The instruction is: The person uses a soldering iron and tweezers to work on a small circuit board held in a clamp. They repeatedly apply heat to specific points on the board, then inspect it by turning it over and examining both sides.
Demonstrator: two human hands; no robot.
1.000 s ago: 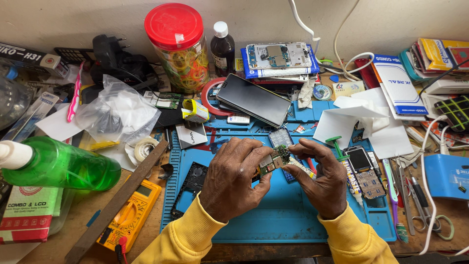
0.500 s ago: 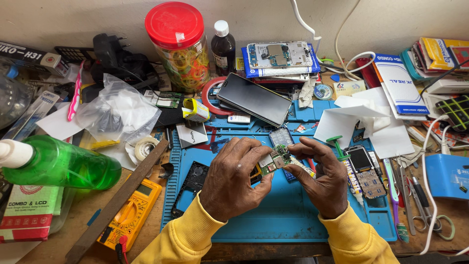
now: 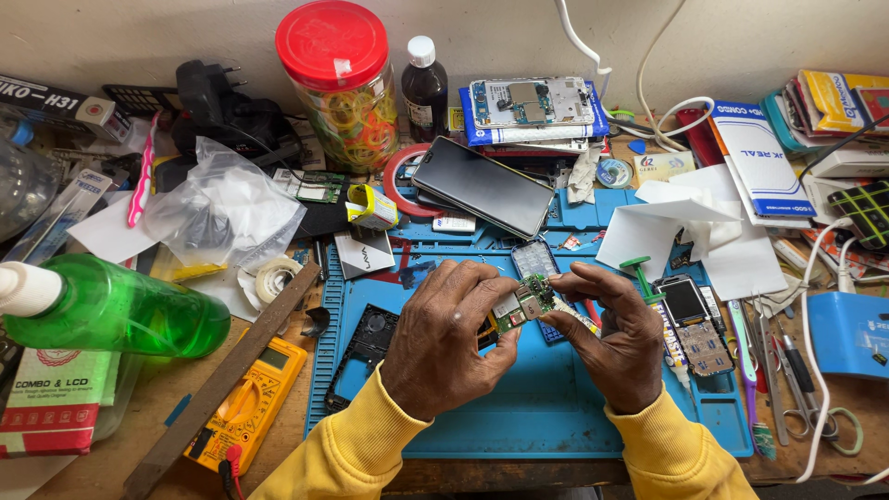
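Both of my hands hold a small green circuit board (image 3: 521, 305) just above the blue work mat (image 3: 546, 417). My left hand (image 3: 444, 343) grips its left end with thumb and fingers. From the right, my right hand (image 3: 616, 343) pinches the board's other end with thumb and forefinger. A small phone keypad part (image 3: 534, 260) lies on the mat right behind the board. A black phone housing (image 3: 366, 343) rests on the mat beside my left wrist. A small keypad phone (image 3: 693, 319) lies to the right of my right hand.
A black smartphone (image 3: 482, 185) lies face up behind the mat. A red-lidded jar (image 3: 343, 88), a dark bottle (image 3: 426, 88) and an opened phone (image 3: 528, 102) stand at the back. A green bottle (image 3: 111, 310) and a yellow multimeter (image 3: 250, 398) sit left. Tools, scissors (image 3: 815, 407) and papers lie right.
My hands and the circuit board stay in almost the same place; the fingers shift only slightly on the board.
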